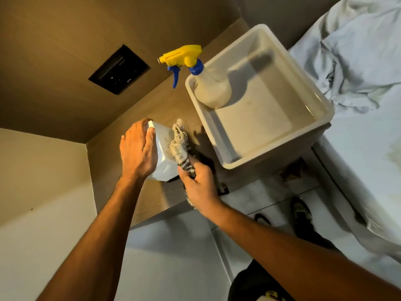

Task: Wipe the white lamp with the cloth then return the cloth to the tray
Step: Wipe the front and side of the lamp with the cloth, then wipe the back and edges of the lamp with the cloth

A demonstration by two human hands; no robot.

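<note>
The white lamp (164, 152) stands on a wooden bedside surface (152, 198) near the middle of the view. My left hand (137, 149) lies flat over the lamp's left side and top, steadying it. My right hand (200, 187) is closed around a crumpled, patterned grey-white cloth (180, 146), which presses against the lamp's right side. The white tray (221, 148) sits just to the right of the lamp.
A spray bottle (211, 88) with a yellow and blue trigger stands in the tray's far left corner. A dark switch panel (119, 70) is set in the wall. A bed with rumpled sheets (358, 72) fills the right. Shoes (301, 211) lie on the tiled floor.
</note>
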